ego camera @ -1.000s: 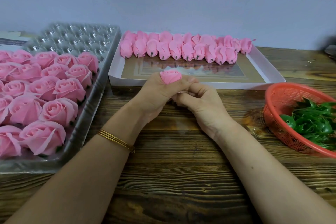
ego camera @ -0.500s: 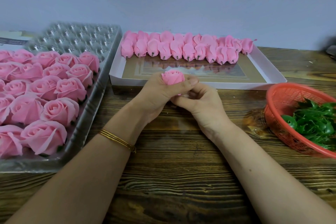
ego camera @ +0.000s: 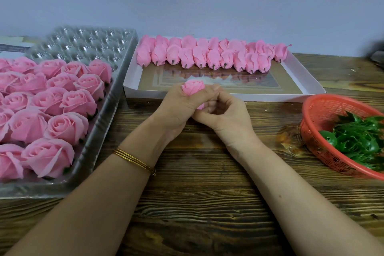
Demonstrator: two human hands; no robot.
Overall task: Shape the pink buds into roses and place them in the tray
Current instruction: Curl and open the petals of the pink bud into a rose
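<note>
- Left hand [ego camera: 176,106] grips the bud [ego camera: 193,87] in a curled fist. The bloom end pokes out above the thumb, with its long axis roughly upright and tipped away from me.
- Right hand [ego camera: 224,114] touches the left, its fingers curled in under the bud's base. I read it as pinching the lower petals, though that contact is partly hidden.
- Both hands hover over the counter [ego camera: 207,203], and the tray [ego camera: 108,110] lies to their left, so the left hand is nearer for placing.
- Roses [ego camera: 66,127] fill the tray's near rows. Free cups [ego camera: 87,43] show only at the far end, so I judge the placing reach goes left and away.
</note>
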